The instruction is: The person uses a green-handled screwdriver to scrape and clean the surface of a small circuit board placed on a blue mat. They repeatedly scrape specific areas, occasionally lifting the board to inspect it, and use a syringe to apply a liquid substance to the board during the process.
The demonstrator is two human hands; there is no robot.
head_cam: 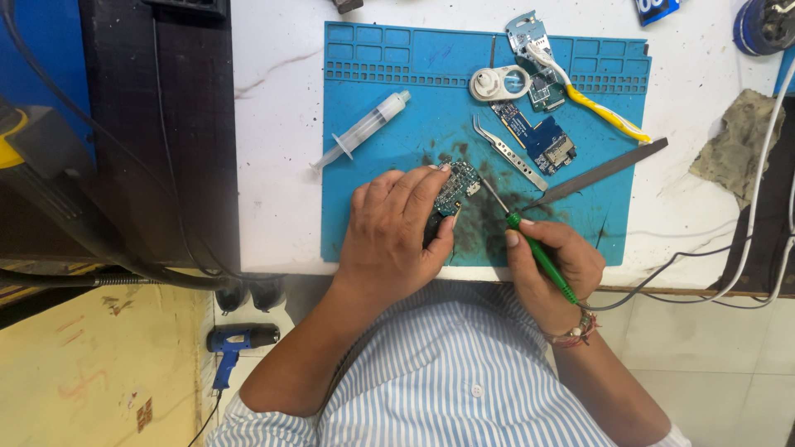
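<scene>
Head view: left hand (pixel 389 228) pins board (pixel 458 187) on mat (pixel 397 124); right hand (pixel 551 261) grips iron (pixel 538 252), tip at board edge, soldering mid-way.

I see just one: a small blue rectangular package with white print (pixel 657 9), cut off by the top edge, lying on the white tabletop (pixel 281 124).

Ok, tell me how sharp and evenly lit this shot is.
Head view: even, soft light, only faint shadows under the left hand and right hand; circuit board and blue mat sharp; no harsh glare on the white table; edges bow slightly.
</scene>
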